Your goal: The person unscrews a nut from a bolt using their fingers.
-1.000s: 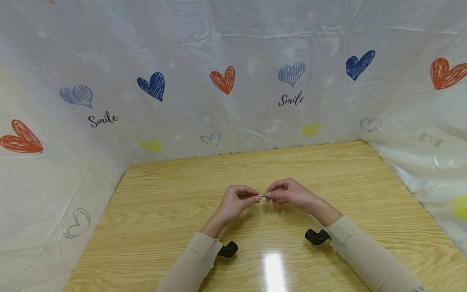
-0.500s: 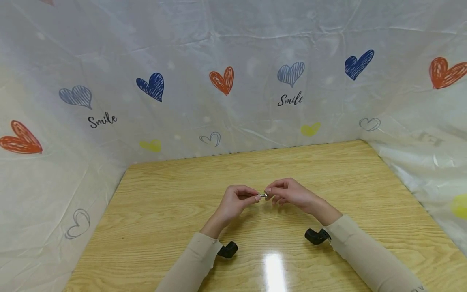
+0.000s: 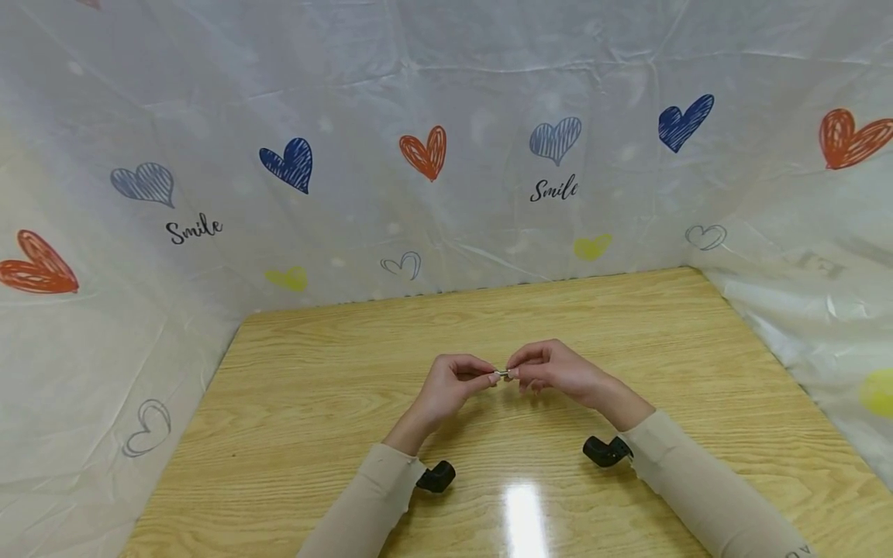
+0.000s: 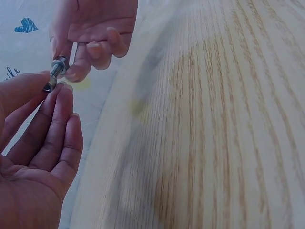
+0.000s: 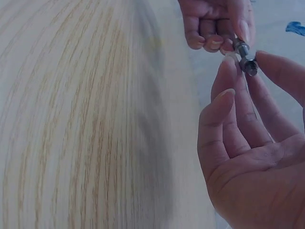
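Observation:
Between the two hands a small silvery metal bolt is held roughly level above the table, its thread showing in the left wrist view. My left hand pinches the bolt's head end between thumb and fingers. On the other end sits a hex nut, and a short bit of the bolt pokes out past it in the right wrist view. Thumb and fingertips of my right hand pinch this nut, the remaining fingers loosely bent below. Fingertips partly cover both metal pieces in the head view.
A light wood-grain table lies under both hands. White sheeting printed with hearts and "Smile" hangs behind it and at both sides. Black curved pieces stick out by the sleeve cuffs.
The right fingertips shifted on the nut, uncovering more of it half a second ago, and now cover it again. The left hand stays in place with the bolt.

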The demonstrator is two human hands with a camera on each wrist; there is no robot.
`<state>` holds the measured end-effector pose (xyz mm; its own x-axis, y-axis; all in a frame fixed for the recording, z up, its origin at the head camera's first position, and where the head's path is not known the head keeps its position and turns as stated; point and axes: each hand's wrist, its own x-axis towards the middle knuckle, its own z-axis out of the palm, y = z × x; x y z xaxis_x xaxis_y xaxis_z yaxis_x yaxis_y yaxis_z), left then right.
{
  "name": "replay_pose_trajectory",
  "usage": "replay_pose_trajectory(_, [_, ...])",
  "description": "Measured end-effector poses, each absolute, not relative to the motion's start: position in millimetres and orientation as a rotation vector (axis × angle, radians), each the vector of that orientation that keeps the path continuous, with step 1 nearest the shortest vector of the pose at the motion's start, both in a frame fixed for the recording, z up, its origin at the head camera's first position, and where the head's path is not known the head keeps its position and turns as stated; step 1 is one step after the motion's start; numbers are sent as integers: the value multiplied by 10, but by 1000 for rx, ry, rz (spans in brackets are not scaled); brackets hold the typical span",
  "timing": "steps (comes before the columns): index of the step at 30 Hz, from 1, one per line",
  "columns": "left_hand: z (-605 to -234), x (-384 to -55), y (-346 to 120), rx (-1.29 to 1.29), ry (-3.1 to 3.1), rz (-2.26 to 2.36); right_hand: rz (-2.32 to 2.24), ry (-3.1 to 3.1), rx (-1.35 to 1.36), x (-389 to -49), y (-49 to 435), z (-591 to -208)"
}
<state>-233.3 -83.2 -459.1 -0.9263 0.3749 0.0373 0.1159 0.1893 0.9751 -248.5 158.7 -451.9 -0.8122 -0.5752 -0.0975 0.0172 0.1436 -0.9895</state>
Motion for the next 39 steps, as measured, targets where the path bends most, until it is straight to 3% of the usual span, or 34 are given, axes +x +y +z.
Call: replay_pose_trajectory(39, [-4620,-2345,-844,492,2239,1836,-1713,2011,-462,-2465,1543,-4507])
